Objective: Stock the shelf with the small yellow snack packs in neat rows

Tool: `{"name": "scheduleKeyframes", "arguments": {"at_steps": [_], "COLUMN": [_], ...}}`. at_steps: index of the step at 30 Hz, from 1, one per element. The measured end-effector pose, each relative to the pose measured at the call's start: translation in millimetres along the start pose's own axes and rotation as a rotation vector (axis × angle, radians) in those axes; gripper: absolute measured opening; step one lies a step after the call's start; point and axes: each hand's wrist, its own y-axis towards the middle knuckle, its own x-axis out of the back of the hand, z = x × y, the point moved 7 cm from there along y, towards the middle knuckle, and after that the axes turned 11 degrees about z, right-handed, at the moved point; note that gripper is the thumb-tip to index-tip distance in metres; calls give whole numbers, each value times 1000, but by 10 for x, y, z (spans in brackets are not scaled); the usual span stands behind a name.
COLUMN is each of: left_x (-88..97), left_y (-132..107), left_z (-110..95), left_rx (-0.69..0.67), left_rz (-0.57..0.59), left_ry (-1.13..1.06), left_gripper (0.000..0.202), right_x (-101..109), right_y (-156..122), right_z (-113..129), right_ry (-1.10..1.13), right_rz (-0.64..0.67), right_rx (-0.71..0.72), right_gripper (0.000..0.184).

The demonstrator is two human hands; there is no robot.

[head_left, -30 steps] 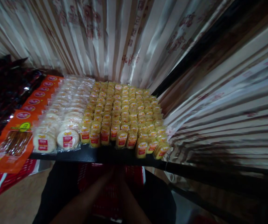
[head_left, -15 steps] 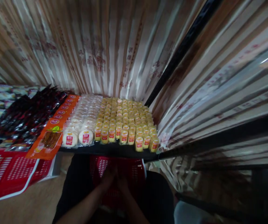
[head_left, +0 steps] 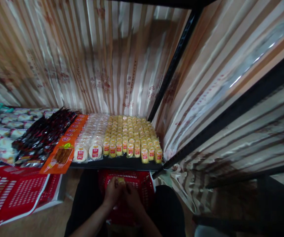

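Note:
A small yellow wrapped snack [head_left: 121, 180] sits between the fingers of both hands, over a red plastic basket [head_left: 142, 184] between my knees. My left hand [head_left: 112, 191] is closed on its left side. Closed as well, my right hand [head_left: 131, 195] meets it from the right, its fingertips partly hidden in the dim light. Just beyond the hands, rows of similar yellow wrapped snacks [head_left: 132, 135] stand on a black shelf [head_left: 112, 163]. Beside them are round white wrapped crackers [head_left: 95, 152].
Further left lie an orange snack packet [head_left: 61, 158], a heap of dark shiny packets [head_left: 45, 138] and white packets [head_left: 6, 148]. Another red basket [head_left: 15, 191] stands at lower left. Black frame bars [head_left: 174, 72] and striped curtains [head_left: 124, 49] enclose the shelf behind and at right.
The view has tilted up and shifted slightly, so the shelf sits lower in the picture. Both hands remain together over the basket; they were blurred before, and the yellow snack now shows between them.

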Motion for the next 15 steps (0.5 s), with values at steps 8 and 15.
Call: {"name": "scheduleKeyframes", "arguments": {"at_steps": [8, 15], "left_x": [213, 422], "left_y": [-76, -17], "left_z": [-536, -817], "left_rx": [-164, -254], "left_rz": [-7, -70], "left_ry": [-23, -69], "left_gripper": [13, 22], "right_x": [-12, 144], "right_y": [6, 11], "right_z": [557, 730], "right_ry": [55, -199], "right_rz": [50, -223], "right_rx": [213, 328], "right_gripper": [37, 37]}}
